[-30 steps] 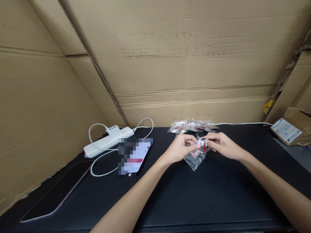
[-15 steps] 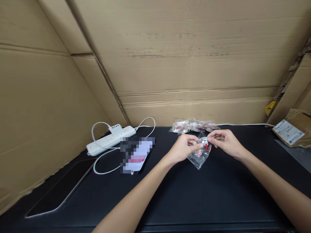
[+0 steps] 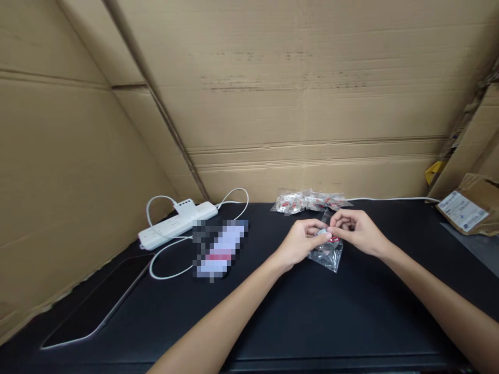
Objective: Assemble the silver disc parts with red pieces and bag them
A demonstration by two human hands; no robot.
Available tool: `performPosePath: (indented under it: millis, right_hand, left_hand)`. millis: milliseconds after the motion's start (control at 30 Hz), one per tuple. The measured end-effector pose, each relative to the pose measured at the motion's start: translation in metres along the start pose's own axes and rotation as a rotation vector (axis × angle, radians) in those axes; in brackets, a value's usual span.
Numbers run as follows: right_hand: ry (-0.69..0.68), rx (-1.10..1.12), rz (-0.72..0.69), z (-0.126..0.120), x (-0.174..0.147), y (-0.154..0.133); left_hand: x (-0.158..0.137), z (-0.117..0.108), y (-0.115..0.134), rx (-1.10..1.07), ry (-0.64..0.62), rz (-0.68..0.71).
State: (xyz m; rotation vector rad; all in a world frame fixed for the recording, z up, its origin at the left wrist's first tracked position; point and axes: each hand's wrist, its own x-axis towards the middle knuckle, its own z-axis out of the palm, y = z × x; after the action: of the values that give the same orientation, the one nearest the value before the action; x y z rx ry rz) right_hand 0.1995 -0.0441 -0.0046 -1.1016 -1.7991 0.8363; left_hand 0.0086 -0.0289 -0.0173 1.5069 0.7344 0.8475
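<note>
Bag, clear and thin, was the focus here, a clear bag [image 3: 328, 259] caught between two hands just on the near side of the pile of packets [image 3: 296, 201]. The left hand [image 3: 300, 240] had it gripped between thumb and fingers, together with a silvery disc mostly covered by those fingers. In came the right hand [image 3: 358, 232], curled, its thumb and fingertips touching the bag's upper part beside a red cord [image 3: 333, 239]; whether they pinched film or merely pressed on it could not be told.

And here lay the risk! With thumb tips that close together, one could have nudged the other, and the left grip might have slipped, dropping the disc onto the black table [image 3: 331, 317] nearer than the pile. Film that flimsy looked liable to wrinkle or tear if the hands pulled apart too hard. The cord could have snagged on a fingertip or the bag's edge. Whether the disc sat fully inside was hidden; if not, a tilt might have let it slide out. A reach too far beyond the bag could have disturbed the pile, while the phone [image 3: 224, 249], left of the pile, seemed safely well apart.
</note>
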Motion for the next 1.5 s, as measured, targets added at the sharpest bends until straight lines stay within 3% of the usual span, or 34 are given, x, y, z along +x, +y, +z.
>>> performPosePath:
  millis: [167,333,433,700,833,1100,1300,1500]
  right_hand:
    - [0.02,-0.115,-0.115,-0.002,-0.003,-0.007]
    - [0.254,-0.14,-0.216,0.002,-0.005,-0.013]
    - [0.326,-0.045,-0.176,0.003,-0.003,-0.008]
    - [0.183,0.288,0.11,0.009,0.0,0.007]
    - [0.245,0.38,0.11,0.011,0.0,0.008]
    - [0.268,0.266,0.074,0.007,0.002,0.014]
    - [0.264,0.305,0.094,0.006,0.002,0.014]
    - [0.234,0.344,0.081,0.004,0.0,0.009]
  left_hand:
    - [0.001,0.002,0.0,-0.094,0.061,0.038]
    - [0.002,0.003,0.001,-0.155,0.136,0.102]
    - [0.003,0.003,0.002,-0.161,0.187,0.139]
    - [0.002,0.003,0.002,-0.115,0.174,0.137]
    - [0.004,-0.001,0.0,-0.035,0.171,0.161]
    - [0.004,-0.004,-0.002,0.02,0.181,0.185]
    - [0.006,-0.008,0.0,0.121,0.232,0.248]
    - [0.007,-0.012,0.0,0.075,0.22,0.177]
